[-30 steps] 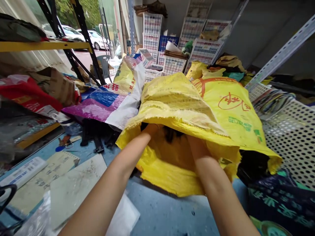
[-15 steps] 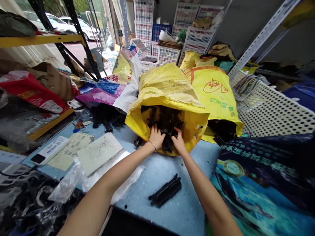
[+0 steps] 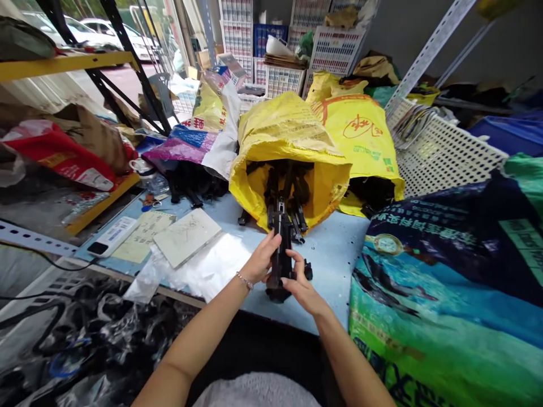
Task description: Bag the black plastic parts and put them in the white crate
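My left hand (image 3: pixel 261 261) and my right hand (image 3: pixel 304 287) are closed around a long black plastic part (image 3: pixel 279 257), one from each side. The part lies lengthwise, its far end reaching toward the mouth of a yellow woven bag (image 3: pixel 250 195). Inside the bag are several similar black parts (image 3: pixel 300 192), some spilling over its front edge onto the blue table (image 3: pixel 331 254). Just behind my right fingers, another black piece (image 3: pixel 308 270) shows in part; the rest of it is hidden.
Left of my hands lie a pale board (image 3: pixel 186 237), clear plastic film (image 3: pixel 212 265), a handwritten note (image 3: pixel 144 234) and a white device (image 3: pixel 113 236). Other bags of black parts stand at the back. A blue-green sack (image 3: pixel 424 305) rises at right; bagged black items (image 3: pixel 97 339) sit lower left.
Both hands have come back from the bag's mouth toward me, with the long black part between them. The view has tilted down; black parts now stick out of the bag's front.
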The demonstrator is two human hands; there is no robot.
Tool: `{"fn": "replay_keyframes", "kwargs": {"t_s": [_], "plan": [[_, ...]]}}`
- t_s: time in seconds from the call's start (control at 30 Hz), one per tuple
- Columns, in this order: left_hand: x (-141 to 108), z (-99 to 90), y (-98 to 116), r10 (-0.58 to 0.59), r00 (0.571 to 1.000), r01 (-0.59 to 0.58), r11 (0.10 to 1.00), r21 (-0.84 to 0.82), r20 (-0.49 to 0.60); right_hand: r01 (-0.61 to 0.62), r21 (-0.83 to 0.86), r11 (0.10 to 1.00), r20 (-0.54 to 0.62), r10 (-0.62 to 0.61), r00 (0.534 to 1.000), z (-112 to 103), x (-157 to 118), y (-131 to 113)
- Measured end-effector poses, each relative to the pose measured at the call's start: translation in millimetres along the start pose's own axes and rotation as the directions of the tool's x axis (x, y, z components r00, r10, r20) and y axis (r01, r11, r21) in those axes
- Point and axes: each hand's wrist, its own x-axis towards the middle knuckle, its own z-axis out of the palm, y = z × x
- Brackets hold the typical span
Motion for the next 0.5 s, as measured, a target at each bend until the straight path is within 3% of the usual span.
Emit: {"fn": "replay_keyframes", "kwargs": {"t_s": [0.07, 0.13, 0.2, 0.27, 0.33, 0.43, 0.5], "plan": [[-25.0, 0.7, -0.7, -0.007, 0.999, 0.008, 1.0, 0.008, -0.038, -0.031, 0.003, 1.0, 0.068, 0.031, 0.997, -1.2, -9.3, -5.2], [-43.3, -1.1, -0.9, 0.08, 0.997, -0.077, 0.991, 0.112, -0.023, 0.008, -0.143, 0.99, -0.057, -0.016, 0.998, -10.8, -7.2, -11.0], [-56.3, -1.7, -3.1, 0.134, 0.99, -0.139, 0.968, 0.208, 0.039, 0.07, -0.415, 0.907, -0.197, -0.165, 0.966, -19.5, 2.7, -14.2], [-65.6, 0.3, -7.7, 0.146, 0.987, -0.158, 0.942, 0.297, 0.062, 0.135, -0.561, 0.817, -0.21, -0.298, 0.931, -22.7, 15.1, -12.7], [-70.9, 3.1, -12.7, 0.159, 0.986, -0.168, 0.902, 0.398, 0.055, 0.152, -0.508, 0.848, -0.217, -0.297, 0.93, -21.4, 24.2, -6.9], [-70.2, 4.1, -16.5, 0.169, 0.985, -0.167, 0.88, 0.444, 0.036, 0.034, -0.283, 0.958, -0.265, -0.112, 0.958, -15.3, 22.1, 4.6], [-64.8, 2.7, -16.2, 0.169, 0.986, -0.153, 0.902, 0.403, -0.004, 0.01, -0.291, 0.957, -0.197, -0.07, 0.978, -7.1, 8.2, 11.6]]}}
